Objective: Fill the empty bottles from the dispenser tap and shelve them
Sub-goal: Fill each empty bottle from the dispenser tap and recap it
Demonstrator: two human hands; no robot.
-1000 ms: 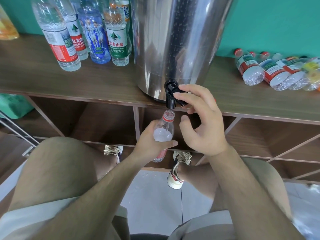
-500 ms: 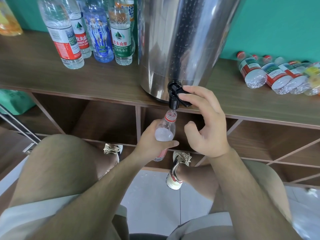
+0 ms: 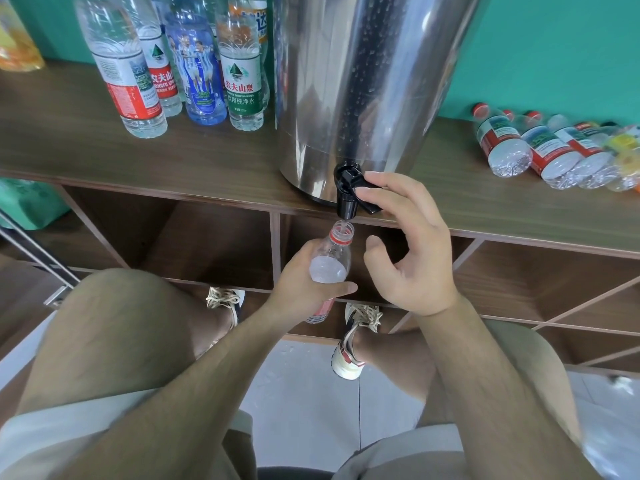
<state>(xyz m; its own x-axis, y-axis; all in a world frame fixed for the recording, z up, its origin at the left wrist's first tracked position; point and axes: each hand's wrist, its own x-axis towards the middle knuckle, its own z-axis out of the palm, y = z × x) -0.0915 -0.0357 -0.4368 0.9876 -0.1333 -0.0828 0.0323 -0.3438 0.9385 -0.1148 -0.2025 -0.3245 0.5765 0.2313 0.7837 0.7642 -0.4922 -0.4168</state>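
A steel dispenser point(image 3: 367, 88) stands on the wooden shelf top point(image 3: 173, 168), its black tap point(image 3: 348, 192) hanging over the front edge. My left hand point(image 3: 301, 282) grips a small clear bottle point(image 3: 330, 263) with a red neck ring, held upright with its open mouth right under the spout. Water runs into it and stands high inside. My right hand point(image 3: 405, 244) presses the tap's lever down with its fingertips, the thumb held apart below.
Several upright bottles point(image 3: 194, 64) stand left of the dispenser. Several bottles point(image 3: 540, 150) lie on their sides at the right. Open wooden cubbies point(image 3: 207, 244) sit below the shelf top. My knees and shoes are close to the unit, above a tiled floor.
Both hands keep their hold. The view has shifted slightly, and the bottle and tap sit a little higher and further right in the frame.
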